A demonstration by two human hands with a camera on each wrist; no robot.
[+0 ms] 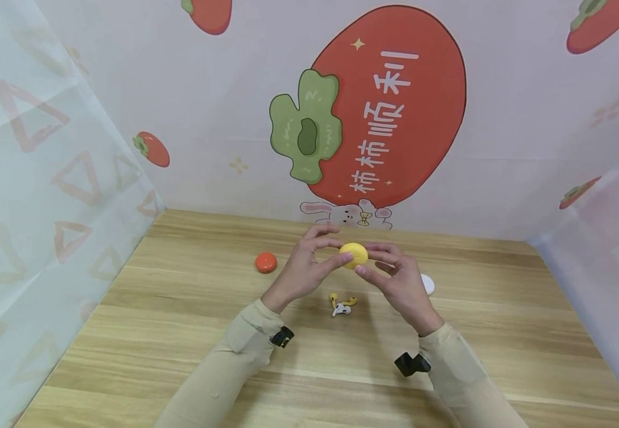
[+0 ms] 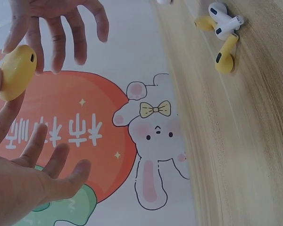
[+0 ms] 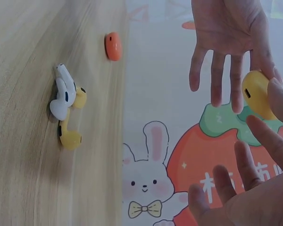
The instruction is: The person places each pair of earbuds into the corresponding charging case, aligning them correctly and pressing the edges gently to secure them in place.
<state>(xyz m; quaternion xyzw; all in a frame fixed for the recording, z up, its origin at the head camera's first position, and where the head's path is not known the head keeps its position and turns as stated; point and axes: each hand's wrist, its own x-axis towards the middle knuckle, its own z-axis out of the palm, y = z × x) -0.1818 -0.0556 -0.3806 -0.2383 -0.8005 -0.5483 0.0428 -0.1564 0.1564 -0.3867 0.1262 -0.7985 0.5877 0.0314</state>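
Observation:
A shut yellow earbud case (image 1: 353, 255) is held up above the far part of the table. My left hand (image 1: 307, 261) pinches its left side between thumb and index finger, the other fingers spread. From the opposite side my right hand (image 1: 399, 284) pinches it with thumb and index finger. A small dark port shows on the case (image 2: 20, 70) in the left wrist view. Below the hands, two yellow earbuds (image 3: 71, 137) and two white earbuds (image 3: 61, 96) lie in a loose cluster on the wooden table.
To the left on the table (image 1: 181, 333) lies an orange-red earbud case (image 1: 266, 262). A white round case (image 1: 428, 284) is partly hidden behind my right hand. A printed cloth wall (image 1: 223, 119) rises along the table's back edge, with cloth on both sides.

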